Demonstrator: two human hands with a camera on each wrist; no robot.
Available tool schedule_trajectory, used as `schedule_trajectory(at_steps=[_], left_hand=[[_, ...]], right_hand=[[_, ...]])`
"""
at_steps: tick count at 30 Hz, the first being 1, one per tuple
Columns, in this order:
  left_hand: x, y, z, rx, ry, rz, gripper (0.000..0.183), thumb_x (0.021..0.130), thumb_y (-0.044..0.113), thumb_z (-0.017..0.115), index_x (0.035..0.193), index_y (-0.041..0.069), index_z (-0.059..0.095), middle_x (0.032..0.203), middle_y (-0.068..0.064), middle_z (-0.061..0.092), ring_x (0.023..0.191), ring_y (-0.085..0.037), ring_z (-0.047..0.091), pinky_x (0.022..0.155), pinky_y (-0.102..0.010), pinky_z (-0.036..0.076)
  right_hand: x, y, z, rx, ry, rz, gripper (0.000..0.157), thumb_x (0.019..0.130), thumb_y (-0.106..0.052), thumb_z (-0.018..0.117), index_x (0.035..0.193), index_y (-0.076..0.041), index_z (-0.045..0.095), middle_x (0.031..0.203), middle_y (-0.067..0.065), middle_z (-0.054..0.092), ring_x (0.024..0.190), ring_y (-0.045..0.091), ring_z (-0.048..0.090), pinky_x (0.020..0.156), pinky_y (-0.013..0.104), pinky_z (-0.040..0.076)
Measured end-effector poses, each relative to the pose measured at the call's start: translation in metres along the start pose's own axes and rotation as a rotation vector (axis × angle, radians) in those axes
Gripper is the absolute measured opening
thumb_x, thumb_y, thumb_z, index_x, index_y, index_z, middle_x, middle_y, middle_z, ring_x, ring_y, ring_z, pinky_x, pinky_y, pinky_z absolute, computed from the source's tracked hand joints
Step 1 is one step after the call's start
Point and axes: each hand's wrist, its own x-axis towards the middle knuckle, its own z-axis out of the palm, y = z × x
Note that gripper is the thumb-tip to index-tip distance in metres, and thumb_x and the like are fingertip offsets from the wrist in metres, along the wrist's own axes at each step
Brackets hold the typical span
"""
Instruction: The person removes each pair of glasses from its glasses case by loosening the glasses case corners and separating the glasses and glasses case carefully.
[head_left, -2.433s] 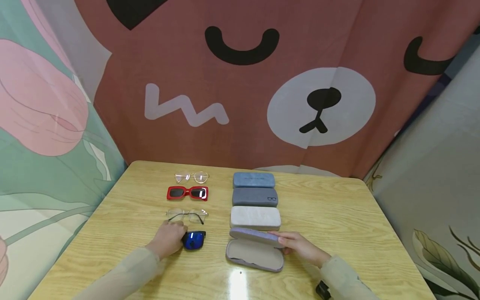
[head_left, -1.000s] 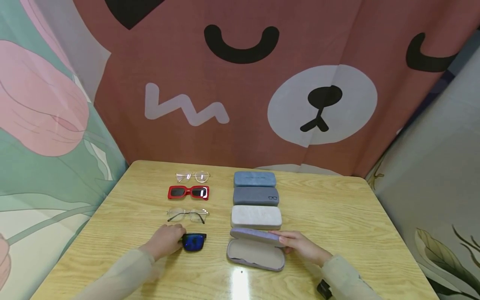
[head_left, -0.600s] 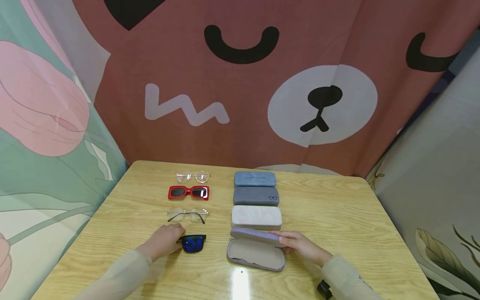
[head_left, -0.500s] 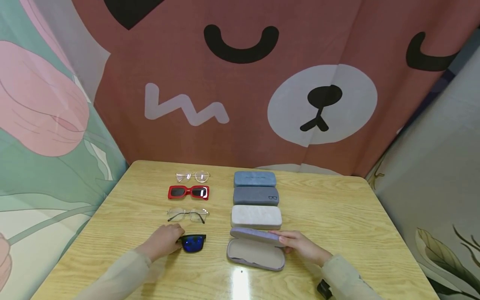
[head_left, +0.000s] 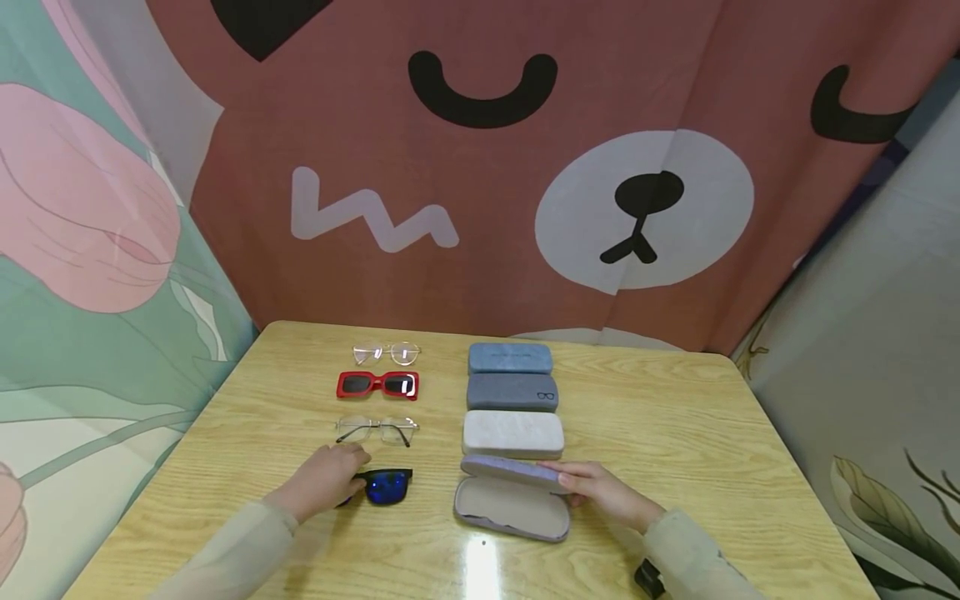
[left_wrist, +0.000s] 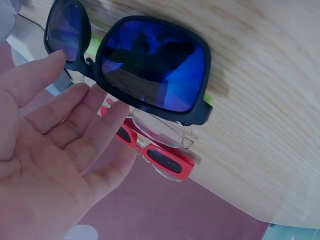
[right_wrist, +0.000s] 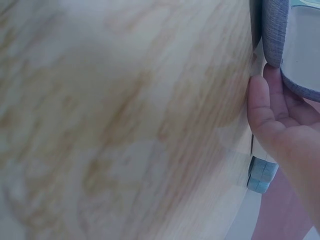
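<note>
Dark-framed sunglasses [head_left: 387,487] with blue mirrored lenses lie nearest me in the left column of eyewear. My left hand [head_left: 322,482] is at their left side, covering part of one lens in the head view. In the left wrist view its fingers [left_wrist: 102,132] are extended and loosely spread, with the thumb tip at the bridge side of a lens. A lilac glasses case [head_left: 512,508] stands with its lid raised, showing a bare beige lining. My right hand [head_left: 600,493] holds the lid by its right end, fingers on top and thumb at the edge.
Beyond the sunglasses lie thin-rimmed glasses [head_left: 377,430], red sunglasses [head_left: 377,384] and round gold-rimmed glasses [head_left: 386,354]. Behind the lilac case stand closed cases: white [head_left: 513,433], grey-blue [head_left: 512,392] and light blue [head_left: 510,357]. A bear-print curtain [head_left: 487,275] hangs behind the table [head_left: 652,417].
The sunglasses have shifted slightly towards me. My left hand has drawn back to the left, showing more of their left side. My right hand keeps the lid raised.
</note>
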Motion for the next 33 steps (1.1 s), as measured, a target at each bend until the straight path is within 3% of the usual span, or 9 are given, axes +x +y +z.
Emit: schedule_trajectory(at_steps=[4,10,21,29,33], left_hand=[[0.001,0.005,0.0,0.015,0.033,0.036,0.024,0.078,0.011,0.079,0.095,-0.002,0.068,0.092,-0.012,0.065,0.085,-0.029,0.064,0.071,-0.048,0.053],[0.004,0.013,0.001,0.002,0.033,0.075,0.027,0.081,0.015,0.078,0.098,-0.003,0.068,0.094,-0.013,0.066,0.086,-0.03,0.064,0.072,-0.049,0.053],[0.009,0.031,0.0,-0.13,-0.039,0.028,0.038,0.088,0.021,0.071,0.113,-0.008,0.064,0.111,-0.022,0.065,0.104,-0.038,0.061,0.088,-0.055,0.048],[0.013,0.036,0.0,-0.154,-0.025,0.012,0.041,0.091,0.023,0.068,0.117,-0.008,0.063,0.115,-0.023,0.063,0.109,-0.039,0.059,0.093,-0.06,0.044],[0.017,0.04,0.001,-0.173,-0.027,0.011,0.043,0.091,0.025,0.068,0.118,-0.008,0.062,0.118,-0.023,0.062,0.112,-0.04,0.058,0.094,-0.062,0.042]], right_hand=[[0.001,0.0,0.0,-0.027,0.002,0.006,0.048,0.104,-0.021,0.044,0.139,0.01,0.042,0.138,0.028,0.047,0.107,0.007,0.052,0.082,0.034,0.049],[0.001,0.001,-0.001,-0.048,0.008,0.012,0.046,0.103,-0.02,0.044,0.139,0.01,0.043,0.137,0.024,0.049,0.106,0.007,0.052,0.081,0.034,0.048],[0.003,-0.006,-0.002,-0.077,-0.027,0.022,0.045,0.104,-0.019,0.045,0.14,0.009,0.044,0.138,0.029,0.046,0.102,0.009,0.049,0.08,0.032,0.046],[0.006,-0.004,-0.005,-0.093,-0.056,0.024,0.047,0.103,-0.02,0.046,0.14,0.009,0.043,0.14,0.017,0.049,0.1,0.009,0.048,0.078,0.029,0.045],[0.007,-0.002,-0.007,-0.111,-0.076,0.021,0.048,0.104,-0.023,0.045,0.14,0.009,0.042,0.144,0.024,0.043,0.105,0.006,0.048,0.081,0.029,0.044]])
